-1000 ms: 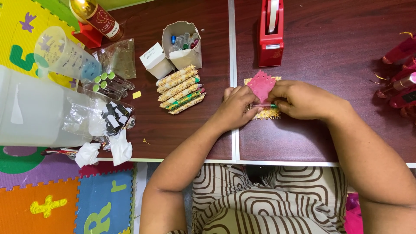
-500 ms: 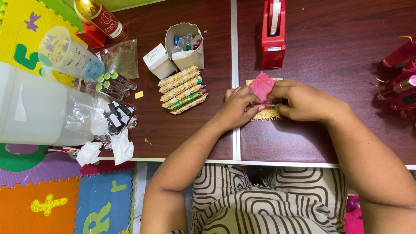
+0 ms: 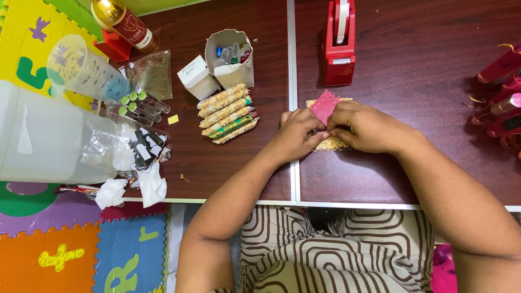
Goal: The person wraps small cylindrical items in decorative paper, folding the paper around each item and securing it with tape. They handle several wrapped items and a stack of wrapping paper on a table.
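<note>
Pink scalloped patch at table centre, just right of the white seam strip, lying over a yellow lace piece — pinched at its lower edge between both hands. Left hand curled, fingertips pressed together on the patch edge, knuckles up. Right hand likewise closed, thumb and fingers meeting the left hand's at the same spot; hands touching each other. Yellow lace peeking out below and above the hands, flat on the dark brown table.

Red tape dispenser just beyond the patch, upright, apart from it. Left of the hands — row of slim patterned tubes side by side, tilted. Behind these, paper cup holding small vials, small white box touching the cup. Further left: clear plastic bags with green-capped vials, clear measuring cup on its side, large white jug, crumpled white tissue at table edge. Dark bottle with gold cap at top left. Pink and red tubes at the far right edge. Coloured foam mat on the floor, lower left.
</note>
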